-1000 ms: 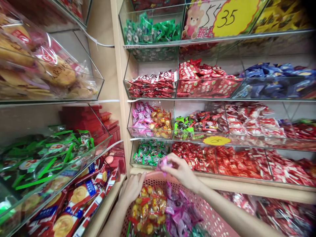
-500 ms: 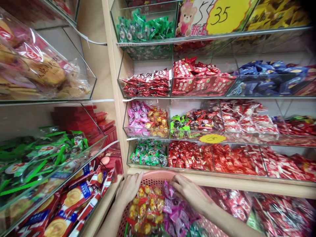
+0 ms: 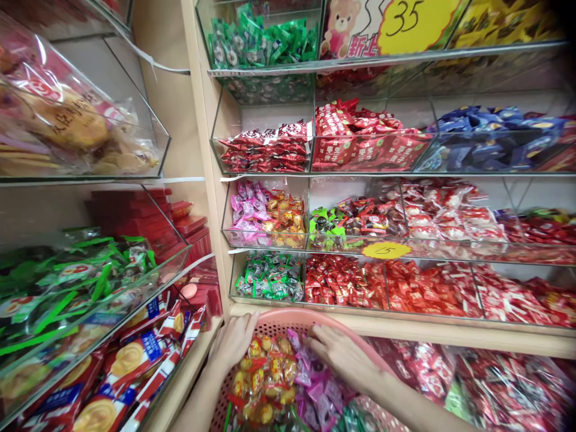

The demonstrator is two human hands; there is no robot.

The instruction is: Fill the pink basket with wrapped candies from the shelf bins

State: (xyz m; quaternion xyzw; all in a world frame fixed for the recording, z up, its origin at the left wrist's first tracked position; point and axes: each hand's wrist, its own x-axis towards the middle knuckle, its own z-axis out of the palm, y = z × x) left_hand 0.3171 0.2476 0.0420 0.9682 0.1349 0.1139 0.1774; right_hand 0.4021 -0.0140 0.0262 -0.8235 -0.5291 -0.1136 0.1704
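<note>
A pink perforated basket (image 3: pixel 279 319) sits low in front of me, filled with yellow-red wrapped candies (image 3: pixel 265 378) and pink-purple wrapped candies (image 3: pixel 315 393). My left hand (image 3: pixel 234 341) grips the basket's left rim with fingers curled over it. My right hand (image 3: pixel 339 354) lies palm down on the pink-purple candies inside the basket, its fingers bent onto the wrappers. Whether it holds a candy I cannot make out.
Clear acrylic bins line the shelves ahead: pink and yellow candies (image 3: pixel 265 213), green ones (image 3: pixel 270 277), red ones (image 3: pixel 405 288), blue ones (image 3: pixel 499 132). A yellow "35" price sign (image 3: pixel 416 24) hangs above. Left bins hold green packets (image 3: pixel 76 282) and biscuit packs (image 3: pixel 126 360).
My right hand came down from the shelf edge, where it held a pink candy, into the basket and now rests on the pink-purple candies. The left hand stayed on the rim.
</note>
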